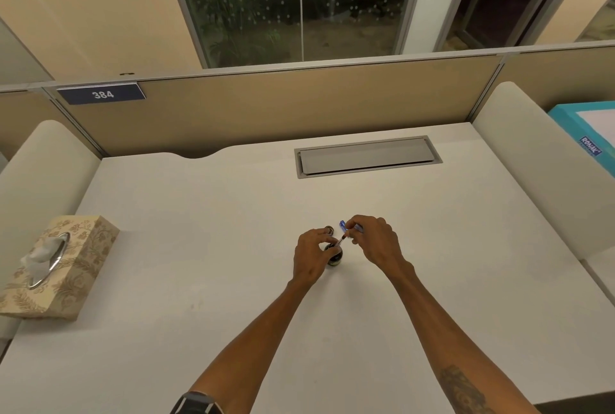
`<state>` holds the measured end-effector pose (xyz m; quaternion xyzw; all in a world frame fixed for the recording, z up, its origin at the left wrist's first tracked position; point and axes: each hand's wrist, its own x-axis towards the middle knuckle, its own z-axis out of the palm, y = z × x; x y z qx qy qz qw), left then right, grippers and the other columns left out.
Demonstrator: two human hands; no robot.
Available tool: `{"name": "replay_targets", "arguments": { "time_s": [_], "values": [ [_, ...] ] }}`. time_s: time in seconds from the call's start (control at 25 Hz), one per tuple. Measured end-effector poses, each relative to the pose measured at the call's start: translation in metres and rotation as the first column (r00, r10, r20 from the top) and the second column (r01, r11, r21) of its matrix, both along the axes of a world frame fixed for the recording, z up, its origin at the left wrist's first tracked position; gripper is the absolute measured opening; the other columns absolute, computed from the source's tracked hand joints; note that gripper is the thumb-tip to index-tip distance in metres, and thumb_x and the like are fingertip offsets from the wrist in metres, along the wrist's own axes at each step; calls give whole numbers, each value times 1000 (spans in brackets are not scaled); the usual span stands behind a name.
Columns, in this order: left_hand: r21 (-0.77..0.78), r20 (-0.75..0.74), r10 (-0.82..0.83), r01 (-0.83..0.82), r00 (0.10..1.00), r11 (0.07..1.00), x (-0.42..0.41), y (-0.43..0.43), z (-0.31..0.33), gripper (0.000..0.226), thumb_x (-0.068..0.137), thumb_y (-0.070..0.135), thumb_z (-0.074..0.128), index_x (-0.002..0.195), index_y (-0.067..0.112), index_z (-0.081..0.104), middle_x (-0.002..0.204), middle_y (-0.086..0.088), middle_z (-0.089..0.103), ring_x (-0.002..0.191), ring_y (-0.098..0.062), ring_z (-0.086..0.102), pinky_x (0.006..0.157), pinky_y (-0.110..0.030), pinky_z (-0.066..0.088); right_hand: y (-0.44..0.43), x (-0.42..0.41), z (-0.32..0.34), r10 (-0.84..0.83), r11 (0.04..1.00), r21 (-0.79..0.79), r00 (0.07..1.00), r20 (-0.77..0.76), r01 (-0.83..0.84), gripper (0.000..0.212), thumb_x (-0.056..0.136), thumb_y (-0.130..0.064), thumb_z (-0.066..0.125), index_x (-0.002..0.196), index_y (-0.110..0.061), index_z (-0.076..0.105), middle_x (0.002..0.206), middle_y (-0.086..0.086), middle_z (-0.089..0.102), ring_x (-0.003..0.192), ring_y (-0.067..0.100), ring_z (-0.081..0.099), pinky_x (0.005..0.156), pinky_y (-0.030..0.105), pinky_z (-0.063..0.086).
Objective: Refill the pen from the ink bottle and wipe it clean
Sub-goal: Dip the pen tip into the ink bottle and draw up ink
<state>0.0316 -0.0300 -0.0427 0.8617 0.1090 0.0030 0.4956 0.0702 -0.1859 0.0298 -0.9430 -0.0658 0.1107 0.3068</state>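
On the white desk [233, 247] a small dark ink bottle [334, 255] stands upright near the middle, a little toward the person. The left hand [311, 257] curls around the bottle from its left side, fingers wrapped on the glass and steadying it where it stands. The right hand [372, 240] pinches a blue pen [347, 230] between thumb and fingertips — the pen is tilted, its blue end up and away from the person, its thin dark tip angled down toward the mouth of the bottle. Whether the tip is inside the mouth or just above it is too small to tell.

Just beyond the left hand's fingers, a small round cap [328, 230] lies on the desk beside the bottle, apart from it.

At the desk's left edge sits a floral tissue box [66, 267] with a white tissue [40, 255] sticking up through its oval metal opening — well apart from the hands. Farther back on the desk, a grey cable hatch [367, 156] lies flush with the surface. A tan partition [299, 104] runs along the far edge, carrying a dark plate [101, 94] marked 384. At the far right, a teal box [585, 134] rests on a raised side panel. A dark band [196, 402] wraps the left wrist.
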Motion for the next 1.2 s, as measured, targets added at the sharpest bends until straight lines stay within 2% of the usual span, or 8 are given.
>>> {"name": "replay_targets", "arguments": {
  "time_s": [0.16, 0.36, 0.48, 0.6, 0.68, 0.84, 1.04, 1.2],
  "values": [
    [13, 18, -2, 1, 1000, 1000, 1, 1, 2, 12, 74, 25, 80, 86, 22, 81, 119, 8, 71, 115, -10, 59, 93, -35, 49, 1, 1, -2, -17, 998, -55, 999, 33, 19, 13, 91, -32, 61, 85, -26, 70, 84, -1, 74, 80, 19, 69, 70, 34, 54],
    [37, 2, -8, 8, 1000, 999, 4, 2, 3, 11, 75, 28, 81, 84, 22, 82, 120, 10, 70, 116, -12, 56, 92, -31, 45, 3, -4, -5, -45, 979, -198, 998, 32, 51, 44, 95, -55, 48, 81, -15, 59, 77, 2, 68, 75, 28, 62, 61, 31, 39],
    [40, -9, -17, 17, 1000, 999, 5, 3, 5, 12, 75, 27, 80, 86, 21, 82, 121, 9, 69, 117, -12, 56, 92, -32, 47, 0, -2, -2, -50, 991, -123, 999, -13, 48, 34, 91, -57, 52, 92, -25, 63, 89, -4, 71, 82, 25, 64, 68, 31, 44],
    [56, -14, -15, 16, 1000, 998, 6, 3, 6, 13, 75, 28, 80, 86, 21, 82, 123, 7, 69, 117, -13, 56, 93, -34, 47, -1, 2, 3, -18, 994, -104, 1000, -12, 17, 15, 90, -39, 57, 95, -29, 67, 94, -4, 73, 88, 24, 68, 72, 33, 50],
    [46, -20, -8, 9, 1000, 999, 5, 2, 8, 13, 76, 28, 81, 87, 21, 82, 123, 6, 70, 117, -12, 57, 88, -29, 45, 2, 1, 2, -42, 989, -139, 999, 2, 42, 19, 91, -35, 55, 91, -23, 70, 90, 1, 74, 86, 26, 69, 74, 36, 53],
    [40, -19, -11, 11, 1000, 999, 4, 3, 10, 13, 76, 26, 81, 87, 20, 82, 124, 5, 69, 118, -13, 57, 87, -28, 43, 6, 0, 3, -93, 987, -129, 996, 3, 93, 30, 91, -48, 58, 90, -19, 68, 89, -1, 72, 82, 26, 64, 68, 32, 43],
    [47, -31, -9, 11, 999, 999, 4, 3, 11, 15, 75, 26, 81, 89, 20, 82, 125, 4, 69, 120, -13, 55, 88, -27, 41, -1, 0, 2, -31, 992, -123, 999, -9, 29, 8, 90, -34, 63, 92, -27, 67, 99, -3, 74, 87, 23, 71, 76, 35, 54],
    [33, -35, 0, 1, 999, 999, 4, 3, 9, 15, 74, 27, 82, 88, 21, 82, 126, 5, 69, 120, -12, 56, 86, -25, 38, 4, -3, 5, -47, 977, -208, 998, 32, 52, 27, 92, -43, 56, 87, -19, 65, 84, 2, 70, 78, 26, 65, 67, 33, 47]
  ]
}}
